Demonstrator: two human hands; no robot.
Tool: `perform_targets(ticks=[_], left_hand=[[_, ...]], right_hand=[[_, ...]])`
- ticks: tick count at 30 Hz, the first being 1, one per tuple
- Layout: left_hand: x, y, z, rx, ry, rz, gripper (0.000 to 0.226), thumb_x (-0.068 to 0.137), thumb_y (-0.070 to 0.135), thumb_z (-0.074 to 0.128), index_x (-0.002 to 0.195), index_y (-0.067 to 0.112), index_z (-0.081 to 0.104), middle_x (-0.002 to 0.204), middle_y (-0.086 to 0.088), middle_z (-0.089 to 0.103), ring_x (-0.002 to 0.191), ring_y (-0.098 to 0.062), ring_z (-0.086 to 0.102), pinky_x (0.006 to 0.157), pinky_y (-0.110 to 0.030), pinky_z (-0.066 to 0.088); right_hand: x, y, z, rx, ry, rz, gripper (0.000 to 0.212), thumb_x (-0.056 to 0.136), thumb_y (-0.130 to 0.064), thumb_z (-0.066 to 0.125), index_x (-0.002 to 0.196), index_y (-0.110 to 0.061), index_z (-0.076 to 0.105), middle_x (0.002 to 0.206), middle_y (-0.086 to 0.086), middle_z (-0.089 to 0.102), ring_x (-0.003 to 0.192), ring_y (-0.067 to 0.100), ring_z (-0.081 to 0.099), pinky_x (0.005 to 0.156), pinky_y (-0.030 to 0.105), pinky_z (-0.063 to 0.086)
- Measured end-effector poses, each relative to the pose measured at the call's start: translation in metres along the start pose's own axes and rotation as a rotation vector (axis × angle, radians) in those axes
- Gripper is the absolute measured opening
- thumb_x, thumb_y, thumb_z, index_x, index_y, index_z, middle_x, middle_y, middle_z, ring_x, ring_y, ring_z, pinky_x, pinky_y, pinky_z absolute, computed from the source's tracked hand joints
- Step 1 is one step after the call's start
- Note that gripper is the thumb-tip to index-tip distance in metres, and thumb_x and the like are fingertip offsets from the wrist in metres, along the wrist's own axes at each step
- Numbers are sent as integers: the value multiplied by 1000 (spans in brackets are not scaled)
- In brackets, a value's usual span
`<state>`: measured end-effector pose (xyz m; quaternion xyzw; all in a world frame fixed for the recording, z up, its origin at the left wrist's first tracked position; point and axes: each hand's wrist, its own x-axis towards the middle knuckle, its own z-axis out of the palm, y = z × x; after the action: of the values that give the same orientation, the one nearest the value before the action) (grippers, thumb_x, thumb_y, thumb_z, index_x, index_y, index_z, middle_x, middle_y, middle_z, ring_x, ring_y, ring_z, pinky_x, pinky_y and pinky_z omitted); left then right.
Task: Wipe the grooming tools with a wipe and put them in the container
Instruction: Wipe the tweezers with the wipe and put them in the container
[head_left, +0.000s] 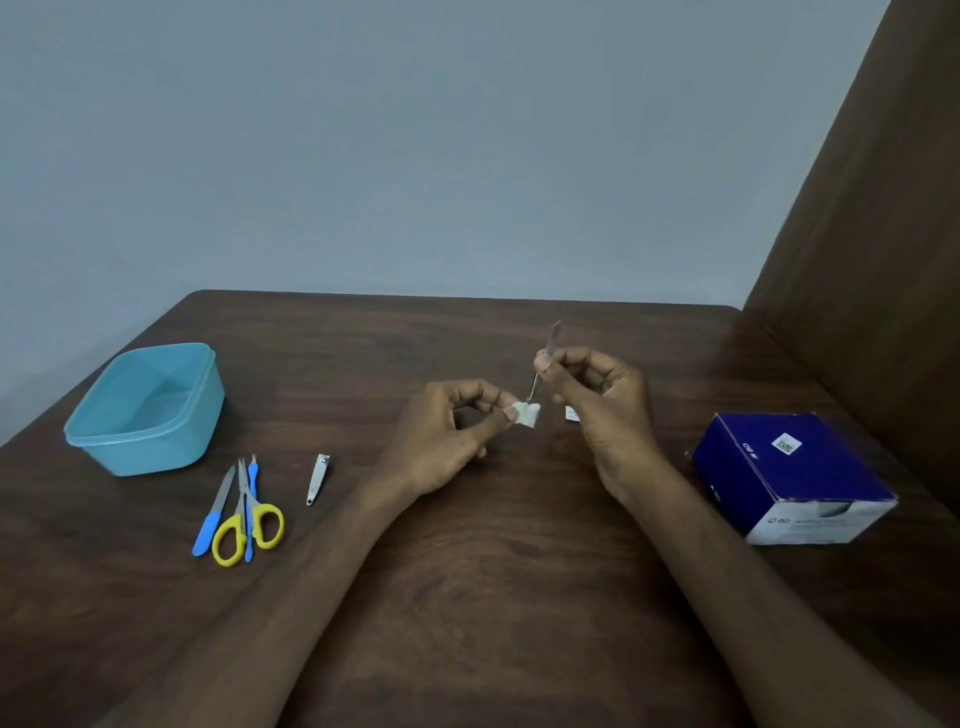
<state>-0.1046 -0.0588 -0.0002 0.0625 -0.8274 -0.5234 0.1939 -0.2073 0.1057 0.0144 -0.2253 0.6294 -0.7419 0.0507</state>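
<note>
At frame centre, the right hand has its grip on a metal tool; the left hand pinches a wipe above the dark wooden table, with a grey wall behind.

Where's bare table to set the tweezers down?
Bare wood lies in front of the hands, between clipper and blue box, and behind the hands up to the far table edge. It is crowded on the left, where scissors and files lie by the tub.

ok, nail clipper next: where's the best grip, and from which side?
Pinch the nail clipper across its narrow sides at mid-body, coming from above. It lies flat on the table, clear of the scissors, so nothing blocks the fingers.
</note>
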Motion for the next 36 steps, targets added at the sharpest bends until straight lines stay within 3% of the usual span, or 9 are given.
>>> perform_targets(ticks=[3, 7, 10, 12, 23, 29, 36], left_hand=[[2, -1, 0, -34, 118, -37, 6, 98, 29, 77, 99, 25, 81, 91, 5, 78, 52, -12, 64, 57, -26, 51], [5, -3, -2, -118, 224, -100, 7, 99, 24, 76, 98, 21, 81, 75, 11, 72, 51, -12, 61, 48, -20, 42], [4, 3, -2, -185, 191, -118, 8, 98, 18, 76, 99, 13, 82, 78, 5, 74, 50, -11, 58, 49, -13, 40], [3, 6, -3, -228, 180, -137, 9, 98, 16, 76, 101, 11, 82, 82, -1, 76, 50, -9, 57, 49, -12, 40], [3, 6, -3, -296, 207, -133, 15, 98, 13, 76, 107, 3, 82, 80, 5, 76, 51, 2, 56, 48, -10, 41], [1, 7, -1, -242, 141, -116, 14, 98, 10, 75, 104, -2, 80, 88, -12, 73, 50, 1, 54, 49, -11, 41], [3, 5, -3, -369, 290, -140, 5, 96, 14, 77, 96, 18, 80, 81, 9, 79, 50, -5, 54, 47, -13, 41]], right_hand=[[3, -2, -5, -68, 24, -75, 4, 94, -14, 81, 95, -14, 77, 92, 2, 80, 89, 18, 77, 89, 43, 63], [-10, 1, -1, -578, -42, -480, 10, 86, -15, 87, 92, -20, 80, 86, -9, 77, 78, 7, 74, 73, 27, 62], [-9, 10, 2, -747, -63, -669, 11, 82, -12, 87, 86, -14, 77, 81, -3, 71, 69, 12, 66, 65, 35, 57], [-4, 14, -1, -810, -36, -657, 15, 78, -11, 90, 82, -14, 76, 78, -1, 70, 65, 15, 64, 62, 39, 56], [-1, 15, -4, -847, -65, -667, 20, 77, -9, 91, 78, -14, 73, 78, 1, 68, 64, 16, 64, 58, 39, 56], [-5, 12, -2, -865, -84, -689, 19, 78, -7, 90, 78, -15, 72, 78, -1, 66, 65, 12, 61, 59, 29, 51], [-8, 6, -6, -725, -68, -519, 12, 82, -14, 86, 91, -21, 83, 80, -11, 75, 71, 6, 70, 69, 32, 58]])
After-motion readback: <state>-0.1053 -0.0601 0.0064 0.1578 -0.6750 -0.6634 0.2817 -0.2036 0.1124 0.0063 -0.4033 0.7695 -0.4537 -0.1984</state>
